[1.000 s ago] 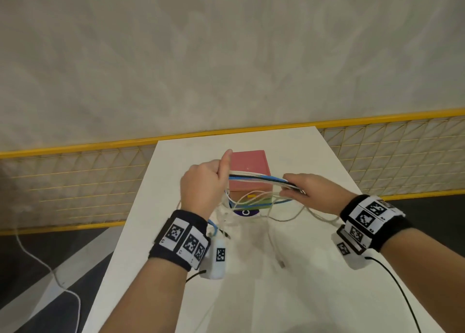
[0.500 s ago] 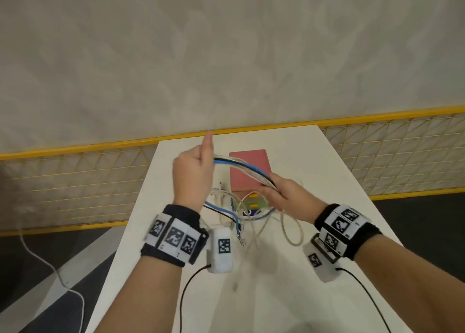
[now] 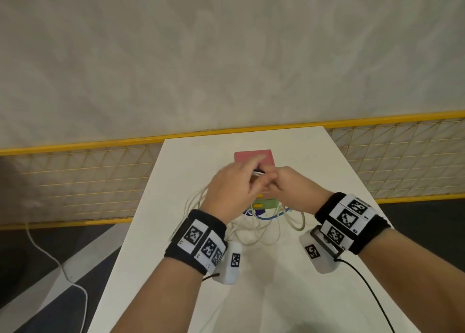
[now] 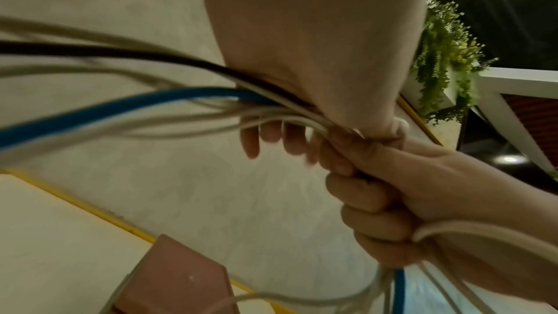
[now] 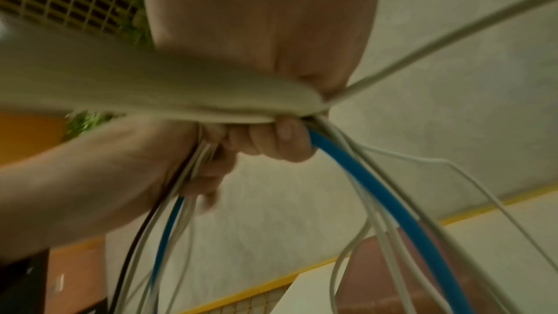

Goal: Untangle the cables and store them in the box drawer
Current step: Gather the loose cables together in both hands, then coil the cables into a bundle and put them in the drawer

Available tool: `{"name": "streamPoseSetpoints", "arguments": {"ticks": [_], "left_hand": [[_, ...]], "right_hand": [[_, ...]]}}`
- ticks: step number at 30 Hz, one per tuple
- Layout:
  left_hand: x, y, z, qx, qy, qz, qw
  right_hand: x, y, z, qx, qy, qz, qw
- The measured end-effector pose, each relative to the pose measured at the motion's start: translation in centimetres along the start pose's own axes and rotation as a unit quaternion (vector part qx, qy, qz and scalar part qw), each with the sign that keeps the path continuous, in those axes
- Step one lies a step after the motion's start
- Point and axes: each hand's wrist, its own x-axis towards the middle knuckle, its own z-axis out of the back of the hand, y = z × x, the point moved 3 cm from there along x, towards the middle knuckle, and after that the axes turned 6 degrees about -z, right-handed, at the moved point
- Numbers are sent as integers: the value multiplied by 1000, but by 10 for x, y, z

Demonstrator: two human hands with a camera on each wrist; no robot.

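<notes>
Mid-gather now: left hand [image 3: 234,189] and right hand [image 3: 292,190] pressed together, fingers [image 4: 362,190] of both clamped on the cables [image 4: 126,113], a mixed bundle of white, blue and black strands. Folded over between the two fists, with loose loops [image 3: 264,228] trailing down onto the surface [image 3: 191,232] just below the fingers. Looks like the bundling step, with storing not yet begun. Just beyond and under the fingers, the box [image 3: 253,156], pink on top, with a green drawer front [image 3: 265,203] peeking out below the knuckles; open or closed, impossible to tell. Next up, probably: tightening the coil, freeing one hand for the drawer, keeping dangling ends from snagging. White surface, long and narrow, running away from the fingers to a yellow-railed mesh fence [image 3: 75,181] and a pale plaster wall [image 3: 226,55]; a stray white cord on the dark floor [image 3: 32,269] far left of the fingers.
</notes>
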Motion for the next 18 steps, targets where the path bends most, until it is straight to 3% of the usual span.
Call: {"name": "streamPoseSetpoints", "arguments": {"ticks": [2, 4, 7, 12, 15, 18], "left_hand": [[4, 5, -3, 6, 49, 51, 997], [7, 10, -2, 3, 43, 56, 998], [8, 7, 8, -54, -28, 61, 996], [10, 17, 28, -103, -151, 108, 977], [9, 20, 30, -83, -134, 107, 982], [10, 20, 26, -78, -96, 103, 987]], "right_hand": [[-2, -1, 2, -6, -10, 0, 1000], [-5, -5, 6, -20, -37, -4, 999], [-8, -15, 14, -31, -74, -16, 997], [-20, -54, 11, -69, -41, -93, 992], [-28, -67, 8, -84, -6, -145, 986], [-23, -46, 18, 4, -72, -101, 992]]}}
